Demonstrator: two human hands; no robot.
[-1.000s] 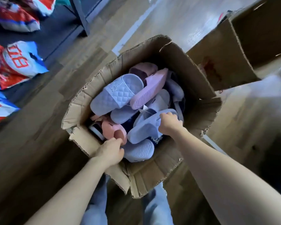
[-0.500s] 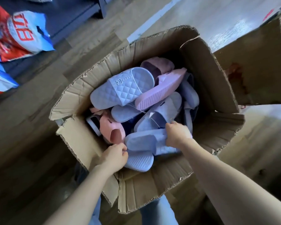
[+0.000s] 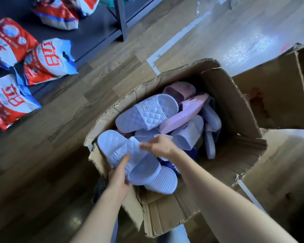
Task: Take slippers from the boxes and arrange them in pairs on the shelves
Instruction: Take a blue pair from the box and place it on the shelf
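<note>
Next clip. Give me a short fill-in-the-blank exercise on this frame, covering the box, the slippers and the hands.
1. The slippers lie heaped in an open ____ box.
2. The left hand grips a quilted lavender slipper, with its ____ pressed on the strap.
3. The pale pink slipper stands on edge, showing its ridged ____.
4. The printed bags at the far left are red, white and ____.

Missing words: cardboard; thumb; sole; blue.
</note>
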